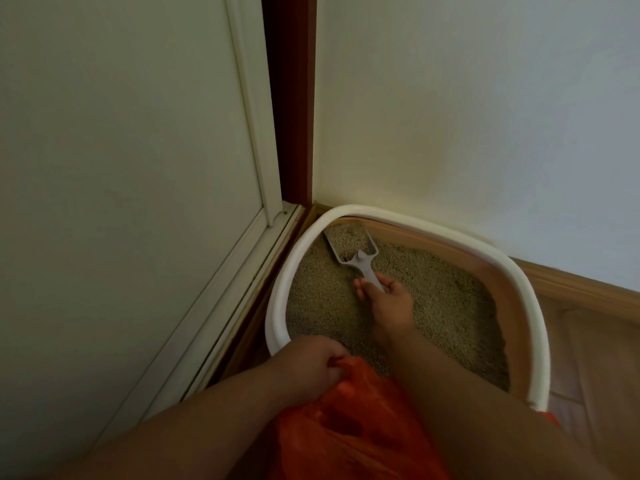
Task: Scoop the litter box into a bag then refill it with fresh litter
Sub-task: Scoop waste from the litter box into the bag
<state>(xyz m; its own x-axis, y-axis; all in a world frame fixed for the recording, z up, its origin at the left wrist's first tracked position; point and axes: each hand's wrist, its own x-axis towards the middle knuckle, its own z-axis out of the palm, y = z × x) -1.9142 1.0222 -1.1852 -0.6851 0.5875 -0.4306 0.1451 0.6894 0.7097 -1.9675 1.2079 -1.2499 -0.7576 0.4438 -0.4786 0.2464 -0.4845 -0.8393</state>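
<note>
1. Head view: a person's right hand [388,299] reaches into a litter box [277,299] set in a room corner, fingers wrapped round the handle of a grey litter scoop [353,251].
2. The scoop's slotted head lies beyond the right hand, at the box's far corner, loaded with tan pellets and touching the litter [450,306] that fills the box.
3. The left hand [311,365], nearer the camera and to the left of the right forearm, clutches a bunched edge of an orange plastic bag [346,427].
4. The bag hangs over the near rim of the box, below both hands; the right forearm crosses in front of it and hides much of its right side, with only a small orange tip showing past the arm.
5. The box has a white rim and a peach-coloured inner wall, visible to the right of the right hand.
6. Left of the left hand runs a white door [138,168] with its pale threshold rail, just beside the box.
7. Beyond the scoop a dark reddish door frame [294,98] rises in the corner next to a plain white wall [485,116].
8. A wooden baseboard [571,285] runs along the wall to the right of the box, above a pale floor.
</note>
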